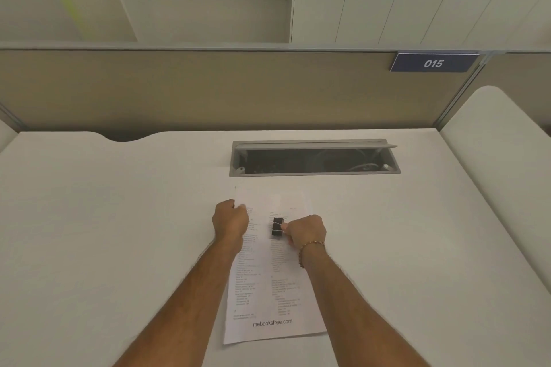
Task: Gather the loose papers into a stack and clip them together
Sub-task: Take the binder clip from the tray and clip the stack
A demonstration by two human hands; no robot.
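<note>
Looking down from my head camera, I see both of my bare forearms reaching forward over a pale worktop (89, 232). Between them lies the stack of papers (265, 292), printed in two columns, its long axis running away from me and tilted slightly, the near edge closest to my body and a web address printed at the bottom. The sheets look squared into one pile, though I cannot count them. My left hand (230, 222) rests on the stack's left edge toward the far end, curled closed and pressing or pinching that edge; the exact finger contact is hidden. My right hand (305, 231), a beaded bracelet (310, 250) at the wrist, sits just right of the page's middle, its fingers (285, 227) pinched together on the wire handles of a black binder clip (277, 226). The clip lies immediately left of those fingers, over the printed face and not at any margin. I judge that the coming move depends on this: the clip must travel to an edge, and the far short edge lies ahead of it. Beyond the papers, well apart, is an open cable tray (314, 158), then a partition with a sign (433, 62) reading 015.
</note>
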